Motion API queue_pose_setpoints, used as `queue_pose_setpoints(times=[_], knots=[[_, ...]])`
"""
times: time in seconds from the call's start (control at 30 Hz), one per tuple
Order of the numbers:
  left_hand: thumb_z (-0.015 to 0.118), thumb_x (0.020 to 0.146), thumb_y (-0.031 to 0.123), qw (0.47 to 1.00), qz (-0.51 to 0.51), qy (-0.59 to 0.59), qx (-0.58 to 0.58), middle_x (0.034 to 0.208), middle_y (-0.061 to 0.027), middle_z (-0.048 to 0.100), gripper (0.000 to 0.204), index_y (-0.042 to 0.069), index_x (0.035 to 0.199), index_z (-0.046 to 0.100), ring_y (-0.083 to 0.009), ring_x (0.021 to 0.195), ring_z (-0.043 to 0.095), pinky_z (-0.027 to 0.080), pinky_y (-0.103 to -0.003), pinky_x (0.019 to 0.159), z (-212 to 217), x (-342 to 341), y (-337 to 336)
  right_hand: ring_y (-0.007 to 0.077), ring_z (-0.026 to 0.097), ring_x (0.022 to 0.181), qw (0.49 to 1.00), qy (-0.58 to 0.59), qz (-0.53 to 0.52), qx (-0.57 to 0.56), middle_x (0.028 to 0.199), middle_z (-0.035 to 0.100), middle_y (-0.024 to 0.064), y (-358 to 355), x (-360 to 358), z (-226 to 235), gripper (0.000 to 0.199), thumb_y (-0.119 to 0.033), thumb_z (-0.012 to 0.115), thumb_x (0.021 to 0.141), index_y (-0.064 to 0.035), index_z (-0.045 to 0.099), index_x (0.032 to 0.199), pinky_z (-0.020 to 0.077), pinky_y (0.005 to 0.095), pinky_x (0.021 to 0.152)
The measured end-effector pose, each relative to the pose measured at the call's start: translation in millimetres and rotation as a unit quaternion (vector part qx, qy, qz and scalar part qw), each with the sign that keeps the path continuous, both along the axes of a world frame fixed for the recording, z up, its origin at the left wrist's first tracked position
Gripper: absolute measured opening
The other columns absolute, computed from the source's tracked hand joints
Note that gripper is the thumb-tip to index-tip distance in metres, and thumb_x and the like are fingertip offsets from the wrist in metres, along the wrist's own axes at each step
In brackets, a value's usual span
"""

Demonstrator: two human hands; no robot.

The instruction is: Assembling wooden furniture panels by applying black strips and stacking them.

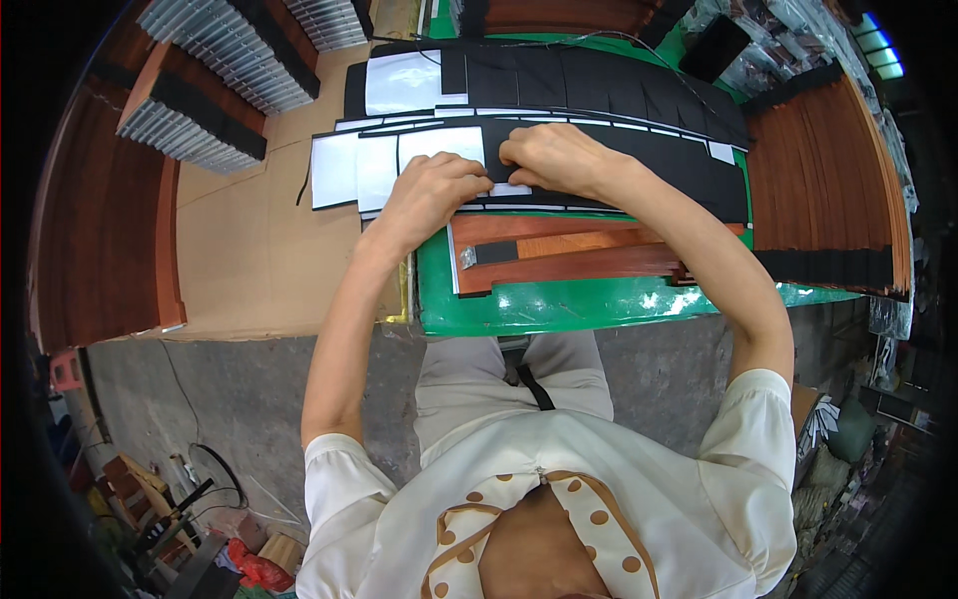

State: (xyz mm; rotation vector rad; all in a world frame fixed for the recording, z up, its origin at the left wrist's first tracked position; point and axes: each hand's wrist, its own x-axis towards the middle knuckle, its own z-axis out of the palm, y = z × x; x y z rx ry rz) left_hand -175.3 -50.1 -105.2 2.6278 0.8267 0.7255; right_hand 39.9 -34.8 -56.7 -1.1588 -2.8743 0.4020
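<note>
My left hand [431,190] and my right hand [551,156] meet over a row of overlapping black sheets [639,140] with white backing on the green table [559,304]. Both hands pinch the near edge of one black sheet, where a small white strip [507,190] shows between the fingers. Just below my hands lie reddish wooden slats [589,255], one with a black band and a silvery end [469,257].
White-faced sheets [359,170] lie left of my hands on brown cardboard [249,260]. Stacks of ribbed grey and black parts [215,70] sit at the far left. A tall stack of wooden slats [828,190] stands at the right. Concrete floor lies below.
</note>
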Motion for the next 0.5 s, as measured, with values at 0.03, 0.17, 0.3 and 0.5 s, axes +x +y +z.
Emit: queue_pose_setpoints(times=[0.03, 0.17, 0.3, 0.5], knots=[[0.063, 0.074, 0.008, 1.0, 0.001, 0.003, 0.0, 0.098, -0.0032, 0.065, 0.021, 0.009, 0.095, 0.068, -0.0215, 0.093, 0.06, 0.045, -0.035, 0.079, -4, 0, 2, 0.0306, 0.062, 0.081, 0.999, -0.047, 0.011, -0.001, 0.085, 0.061, 0.0134, 2, -2, -3, 0.021, -0.018, 0.066, 0.078, 0.0007, 0.06, 0.085, 0.0508, 0.0383, 0.072], [0.058, 0.076, 0.012, 1.0, 0.007, -0.005, 0.004, 0.093, -0.0002, 0.066, 0.019, 0.013, 0.09, 0.07, -0.0188, 0.089, 0.06, 0.046, -0.033, 0.078, -16, -4, 6, 0.0293, 0.062, 0.076, 0.992, -0.041, 0.093, 0.074, 0.077, 0.059, 0.0139, 9, -3, -23, 0.02, -0.017, 0.067, 0.075, 0.0011, 0.057, 0.078, 0.0523, 0.0374, 0.067], [0.057, 0.077, 0.011, 1.0, 0.016, 0.019, 0.004, 0.095, 0.0025, 0.066, 0.02, 0.014, 0.092, 0.071, -0.0179, 0.089, 0.06, 0.046, -0.032, 0.079, -15, -5, 6, 0.0273, 0.062, 0.072, 0.98, -0.031, 0.146, 0.133, 0.073, 0.058, 0.0139, 8, 0, -34, 0.014, -0.01, 0.063, 0.071, 0.0014, 0.057, 0.075, 0.0532, 0.0357, 0.061], [0.056, 0.078, 0.012, 0.999, 0.03, 0.022, 0.016, 0.095, 0.0037, 0.066, 0.02, 0.015, 0.092, 0.071, -0.0166, 0.087, 0.06, 0.046, -0.031, 0.077, -14, -5, 3, 0.03, 0.061, 0.066, 0.992, 0.024, 0.1, 0.073, 0.07, 0.058, 0.0144, 13, 0, -27, 0.006, -0.005, 0.058, 0.07, 0.0008, 0.057, 0.071, 0.0517, 0.0365, 0.06]])
